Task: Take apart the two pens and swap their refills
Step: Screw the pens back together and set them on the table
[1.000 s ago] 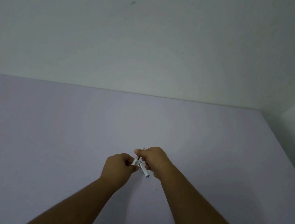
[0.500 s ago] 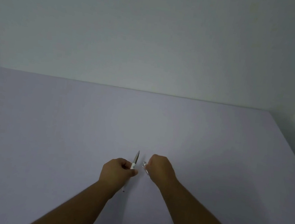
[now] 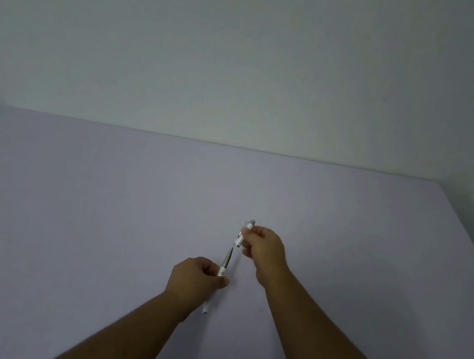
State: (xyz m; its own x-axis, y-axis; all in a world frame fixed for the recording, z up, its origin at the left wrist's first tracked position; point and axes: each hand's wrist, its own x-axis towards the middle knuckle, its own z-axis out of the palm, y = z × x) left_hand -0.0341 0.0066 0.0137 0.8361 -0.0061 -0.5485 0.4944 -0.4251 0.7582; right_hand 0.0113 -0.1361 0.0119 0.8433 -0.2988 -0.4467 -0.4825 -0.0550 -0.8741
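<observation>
My left hand is closed around a white pen body, whose grey tapered tip points up and away from me and whose white rear end sticks out below my fist. A short way beyond that tip, my right hand pinches a white pen cap with a grey end and a clip. Cap and pen tip are apart, roughly in one line. Only this one pen shows; I see no second pen and no loose refill.
A pale lilac table spreads under both hands, its far edge meeting a plain whitish wall. The table's right edge runs down at the far right, with a dark gap beyond it.
My hands, joined on the pen a second ago, have pulled apart. The right hand has carried the cap up and away from me, off the pen held by the left.
</observation>
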